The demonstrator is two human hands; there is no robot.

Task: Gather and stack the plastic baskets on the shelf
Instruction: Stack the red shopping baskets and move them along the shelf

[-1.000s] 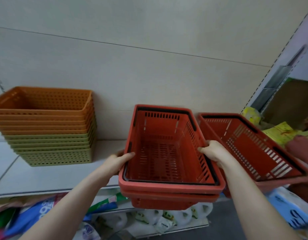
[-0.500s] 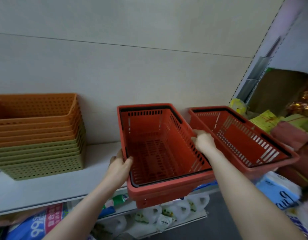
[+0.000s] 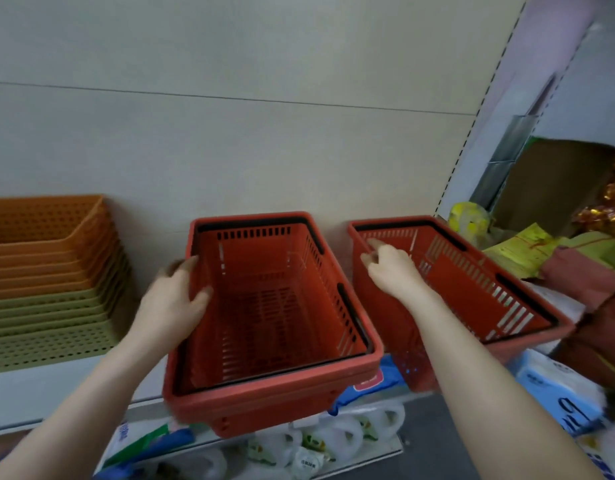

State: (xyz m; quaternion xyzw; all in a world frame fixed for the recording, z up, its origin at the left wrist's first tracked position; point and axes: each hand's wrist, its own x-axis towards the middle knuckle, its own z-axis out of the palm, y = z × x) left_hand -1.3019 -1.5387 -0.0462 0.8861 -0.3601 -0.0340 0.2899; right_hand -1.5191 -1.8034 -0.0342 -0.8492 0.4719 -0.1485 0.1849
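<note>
On the shelf (image 3: 57,386), to the right of the orange-and-green stack (image 3: 46,278), the red stack (image 3: 271,327) now rests with its back end near the wall and its front end hanging over the shelf edge. A second ago both hands held it by its long rims; since then the right hand (image 3: 389,268) has let go and crossed to the lone red basket (image 3: 472,289) just right of the red stack. Its fingers are loosely curled at that basket's near rim, and blur keeps me from telling whether they have closed on it, so the grip there is uncertain. The left hand (image 3: 174,303) has stayed on the red stack's left rim, thumb inside and fingers outside, a holding grip that steadies it.

I read this as the red stack being set down and the next basket being fetched. The lone basket sits tilted, its right side propped on the packages (image 3: 527,251) further right. Likely next: lift it clear and nest it into the red stack, while the left hand keeps the overhanging stack from tipping off the shelf.
</note>
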